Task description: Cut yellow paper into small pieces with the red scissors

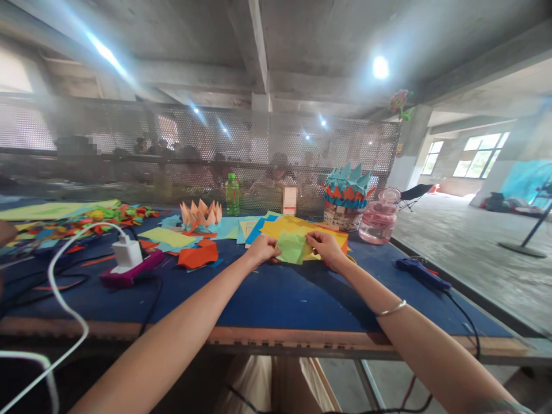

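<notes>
Between my two hands is a light green sheet of paper (292, 248), held up just over the table. My left hand (262, 250) pinches its left edge, and my right hand (326, 248) grips the upper right side with closed fingers. Right behind it lie yellow paper sheets (282, 225), with an orange edge showing near my right hand. Blue sheets (260, 229) stick out to their left. A crumpled orange paper (198, 253) rests on the table, left of my left hand.
Left on the blue table (267, 305) are a purple power strip (131, 271) with a white charger (126, 253), cables and colourful paper scraps (92, 224). Farther back stand an orange paper crown (200, 215), green bottle (232, 195), decorated basket (342, 214) and pink jar (379, 221). A blue glue gun (422, 273) lies right.
</notes>
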Available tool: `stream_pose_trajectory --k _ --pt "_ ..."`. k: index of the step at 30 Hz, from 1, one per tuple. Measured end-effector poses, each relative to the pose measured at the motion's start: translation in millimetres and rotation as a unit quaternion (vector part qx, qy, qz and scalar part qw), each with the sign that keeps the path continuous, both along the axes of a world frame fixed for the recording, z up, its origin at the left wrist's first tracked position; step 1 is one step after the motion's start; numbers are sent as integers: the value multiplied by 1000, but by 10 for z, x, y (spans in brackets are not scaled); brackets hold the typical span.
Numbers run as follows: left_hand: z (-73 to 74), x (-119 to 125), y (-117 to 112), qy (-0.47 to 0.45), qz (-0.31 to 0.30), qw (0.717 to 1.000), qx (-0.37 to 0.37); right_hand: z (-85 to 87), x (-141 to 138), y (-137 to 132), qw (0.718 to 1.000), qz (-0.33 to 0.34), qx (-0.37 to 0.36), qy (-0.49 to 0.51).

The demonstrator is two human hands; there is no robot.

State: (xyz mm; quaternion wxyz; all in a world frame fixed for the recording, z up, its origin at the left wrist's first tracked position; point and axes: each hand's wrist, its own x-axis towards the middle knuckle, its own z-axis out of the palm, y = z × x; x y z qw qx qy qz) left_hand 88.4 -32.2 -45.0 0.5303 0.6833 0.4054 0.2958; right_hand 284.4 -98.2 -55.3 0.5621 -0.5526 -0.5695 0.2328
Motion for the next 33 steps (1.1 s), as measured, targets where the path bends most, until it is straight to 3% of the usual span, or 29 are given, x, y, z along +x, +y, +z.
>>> stream_pose_trajectory --k 8,16,25,33 --pt "-13 7 -4 4 -10 1000 6 -9 0 -14 999 5 3 -33" --pt "29 -18 36 -12 2 999 36 -18 75 9 998 -52 14 -44" --pt "109 -56 0 -13 49 997 52 -45 155 59 994 -101 12 -51" --pt "211 -101 22 -52 155 983 80 -61 194 87 992 -115 10 -55"
